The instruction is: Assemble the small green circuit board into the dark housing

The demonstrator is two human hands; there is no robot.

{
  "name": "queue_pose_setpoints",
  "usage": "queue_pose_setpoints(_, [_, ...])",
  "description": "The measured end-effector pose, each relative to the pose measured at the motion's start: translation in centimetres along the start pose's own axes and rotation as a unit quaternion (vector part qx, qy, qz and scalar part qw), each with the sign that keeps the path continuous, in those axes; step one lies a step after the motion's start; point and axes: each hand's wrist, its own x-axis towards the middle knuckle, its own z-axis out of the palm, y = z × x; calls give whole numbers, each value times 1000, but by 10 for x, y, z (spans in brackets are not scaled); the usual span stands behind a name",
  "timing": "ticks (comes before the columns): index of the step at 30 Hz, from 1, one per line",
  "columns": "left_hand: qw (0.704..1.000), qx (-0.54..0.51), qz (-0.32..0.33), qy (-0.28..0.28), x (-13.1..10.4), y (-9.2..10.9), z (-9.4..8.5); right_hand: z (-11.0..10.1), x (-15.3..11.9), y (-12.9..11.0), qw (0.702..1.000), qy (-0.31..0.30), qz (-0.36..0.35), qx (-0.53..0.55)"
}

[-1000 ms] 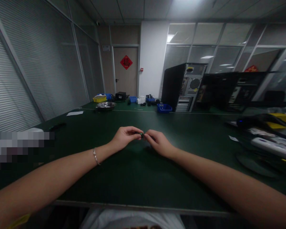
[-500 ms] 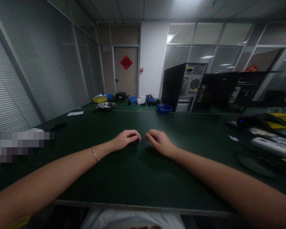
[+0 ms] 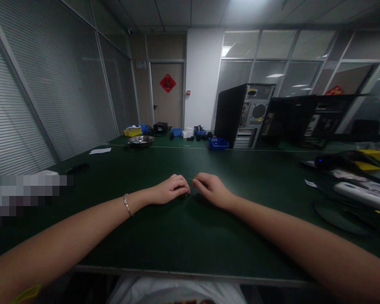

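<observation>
One small dark piece lay beneath the curled fingertips of the left hand, low and close to the green tabletop. That hand's fingers were bent close together with the thumb tucked under them; whether they pinched the piece or only covered it, I could not tell. Just beside it, the thumb and forefinger of the right hand were pressed together at the tips, with a thin pale sliver jutting from them toward the left hand. The two hands did not touch.

The tabletop had a smooth, faintly glossy skin. A slim silvery bracelet ringed the left wrist. Farther back sat a shallow, round dish of shiny metal, a slope-sided blue bin and a boxy black computer tower with a bare metal back. A flat sheet of white paper lay toward the left, and a long white power strip toward the right.

Most of the dark piece was hidden by the fingers, and its shape was hard to make out. The sliver was too fine to identify. Coarse blocks of blur masked a pale object at the left edge, and the bottom edge cut off some white cloth.
</observation>
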Motion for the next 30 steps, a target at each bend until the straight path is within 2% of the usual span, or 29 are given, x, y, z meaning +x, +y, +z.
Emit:
queue_pose_setpoints(7, [1000, -17, -17, 11, -2, 0, -2, -2, -1, -2, 1000, -7, -6, -3])
queue_pose_setpoints(12, [999, -10, -41, 12, -5, 1, -9, -2, -2, 0, 1000, -21, -2, -7])
queue_pose_setpoints(17, [998, 17, -50, -25, -7, 0, -14, -6, -4, -3, 997, -75, -19, -27])
queue_pose_setpoints(23, [999, 0, -45, -23, -6, -5, -13, -8, -6, -6, 990, -115, -40, -64])
queue_pose_setpoints(27, [999, -10, -41, -15, -6, -4, -13, -7, -5, -4, 985, -117, -78, -102])
queue_pose_setpoints(30, [999, -11, -43, -11, -7, -6, -13, -9, -3, -4, 968, -129, -130, -170])
